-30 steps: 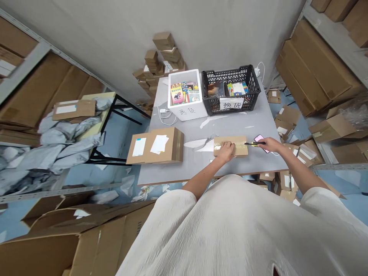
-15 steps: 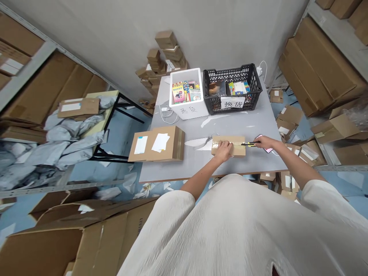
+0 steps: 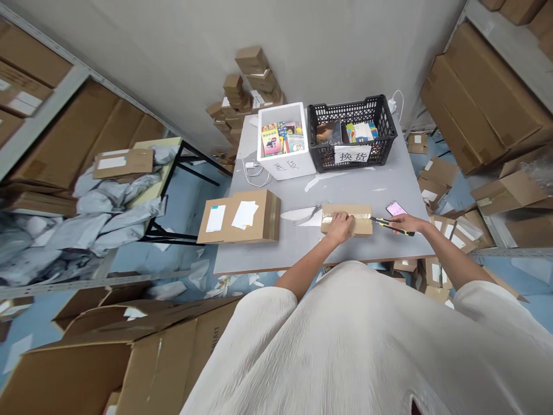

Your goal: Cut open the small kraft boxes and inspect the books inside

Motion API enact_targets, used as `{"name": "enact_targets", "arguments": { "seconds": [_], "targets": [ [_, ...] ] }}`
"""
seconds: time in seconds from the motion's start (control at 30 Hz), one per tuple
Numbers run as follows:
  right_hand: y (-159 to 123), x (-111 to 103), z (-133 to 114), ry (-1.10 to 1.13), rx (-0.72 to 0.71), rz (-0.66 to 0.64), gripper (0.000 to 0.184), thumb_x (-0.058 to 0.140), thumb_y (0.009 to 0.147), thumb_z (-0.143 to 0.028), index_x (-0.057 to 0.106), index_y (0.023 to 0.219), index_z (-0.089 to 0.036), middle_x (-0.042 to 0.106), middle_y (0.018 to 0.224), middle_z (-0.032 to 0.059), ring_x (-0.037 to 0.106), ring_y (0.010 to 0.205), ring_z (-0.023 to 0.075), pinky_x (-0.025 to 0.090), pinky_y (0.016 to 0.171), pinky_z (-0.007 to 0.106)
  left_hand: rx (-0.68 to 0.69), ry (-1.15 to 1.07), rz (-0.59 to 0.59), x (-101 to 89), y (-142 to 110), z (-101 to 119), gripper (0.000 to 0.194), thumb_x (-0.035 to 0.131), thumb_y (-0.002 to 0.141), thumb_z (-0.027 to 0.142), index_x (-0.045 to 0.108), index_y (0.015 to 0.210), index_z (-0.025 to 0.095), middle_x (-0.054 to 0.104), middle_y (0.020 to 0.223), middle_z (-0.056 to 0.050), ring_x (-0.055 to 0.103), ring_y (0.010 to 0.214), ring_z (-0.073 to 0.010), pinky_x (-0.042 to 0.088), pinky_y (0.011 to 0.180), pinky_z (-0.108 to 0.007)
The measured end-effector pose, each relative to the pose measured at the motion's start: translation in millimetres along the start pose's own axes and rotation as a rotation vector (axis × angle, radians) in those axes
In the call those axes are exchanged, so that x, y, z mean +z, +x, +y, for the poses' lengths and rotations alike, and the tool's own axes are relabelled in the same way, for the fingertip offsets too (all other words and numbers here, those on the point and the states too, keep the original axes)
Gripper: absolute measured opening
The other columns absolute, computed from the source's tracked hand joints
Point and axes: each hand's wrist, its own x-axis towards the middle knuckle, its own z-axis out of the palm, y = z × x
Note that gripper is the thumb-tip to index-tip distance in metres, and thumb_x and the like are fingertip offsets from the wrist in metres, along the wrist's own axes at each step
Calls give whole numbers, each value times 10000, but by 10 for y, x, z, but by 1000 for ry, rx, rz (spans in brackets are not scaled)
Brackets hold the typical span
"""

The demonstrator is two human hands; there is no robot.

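Observation:
A small cardboard box (image 3: 362, 227) with clear tape across its top lies on the grey table (image 3: 298, 251). My left hand (image 3: 339, 225) holds it from above, fingers bent over its left half. My right hand (image 3: 405, 223) grips a black and yellow utility knife (image 3: 383, 222). The knife's tip points left and sits at the box's right end; I cannot tell whether it touches the cardboard. Just behind my right hand lies a phone (image 3: 394, 208) with a pink screen.
Scissors (image 3: 311, 213) lie left of the small box, beside a larger labelled carton (image 3: 270, 216). At the back stand a white foam box (image 3: 294, 168) and a black crate (image 3: 382, 151), both with books. Mailing bags (image 3: 108, 222) lie left; cartons (image 3: 436, 178) crowd the floor right.
The knife has turned: its handle now angles toward the table's front edge, and my right hand sits slightly lower, uncovering more of the phone. My left hand stays on the small box.

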Motion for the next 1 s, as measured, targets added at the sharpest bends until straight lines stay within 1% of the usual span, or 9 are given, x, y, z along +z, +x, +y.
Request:
{"name": "enact_targets", "arguments": {
  "seconds": [0.13, 0.2, 0.27, 0.4, 0.53, 0.63, 0.77, 0.9, 1.0],
  "targets": [
    [-4, 175, -67, -7, 6, 107, 627, 635, 881, -842, 725, 901, -221, 759, 842, 64, 726, 826, 224, 581, 769, 323, -10, -16, -2, -1, 31, -9, 697, 961, 802, 319, 630, 1414, 284, 609, 1382, -132, 570, 1379, -395, 368, 1271, -562],
    [-10, 244, -56, 15, 8, 120, 637, 620, 881, -852, 714, 906, -223, 762, 852, 61, 723, 822, 220, 575, 758, 317, -12, -20, -3, -3, 32, -10, 689, 971, 797, 319, 641, 1400, 273, 605, 1378, -134, 569, 1375, -389, 350, 1291, -555],
    [-37, 286, -15, 45, 0, 102, 654, 618, 870, -871, 706, 891, -223, 754, 826, 55, 717, 820, 224, 569, 749, 318, -5, -15, -7, -3, 23, -10, 680, 971, 802, 328, 645, 1397, 274, 605, 1377, -130, 574, 1368, -383, 330, 1309, -556],
    [-123, 310, 62, 54, 15, 70, 675, 638, 854, -890, 732, 916, -225, 757, 802, 52, 699, 802, 238, 556, 715, 326, 15, -22, -11, 6, -1, -8, 690, 974, 797, 328, 641, 1400, 290, 609, 1376, -119, 600, 1352, -374, 302, 1327, -575],
    [-181, 296, 46, 26, 35, 72, 679, 633, 863, -884, 756, 980, -227, 775, 829, 61, 693, 797, 242, 554, 694, 330, 30, -17, -17, 19, -13, 2, 697, 959, 808, 323, 624, 1418, 288, 609, 1371, -118, 643, 1315, -360, 250, 1352, -610],
    [-213, 259, 36, -7, 48, 82, 678, 617, 856, -888, 732, 958, -229, 769, 828, 54, 695, 803, 230, 548, 689, 314, 26, 10, -23, 15, -10, 22, 679, 954, 823, 325, 619, 1413, 291, 610, 1365, -117, 667, 1287, -352, 215, 1369, -616],
    [-218, 232, 84, -1, 73, 81, 665, 645, 843, -888, 711, 915, -231, 773, 850, 65, 698, 789, 219, 539, 662, 302, 16, 44, -49, -26, 7, 58, 673, 947, 840, 325, 613, 1422, 276, 617, 1373, -133, 682, 1284, -351, 188, 1386, -604],
    [-115, 351, 103, 74, 41, 121, 670, 658, 828, -905, 703, 918, -243, 760, 837, 46, 696, 773, 207, 532, 668, 292, -2, 66, -72, -84, 18, 89, 656, 927, 864, 343, 601, 1431, 298, 614, 1400, -111, 679, 1299, -322, 174, 1399, -577],
    [-24, 470, 66, 136, 4, 164, 665, 671, 825, -903, 681, 889, -240, 753, 828, 40, 680, 749, 194, 507, 648, 284, -8, 74, -89, -118, 13, 103, 664, 917, 875, 351, 592, 1450, 287, 612, 1406, -111, 687, 1284, -307, 171, 1402, -567]
  ]
}}
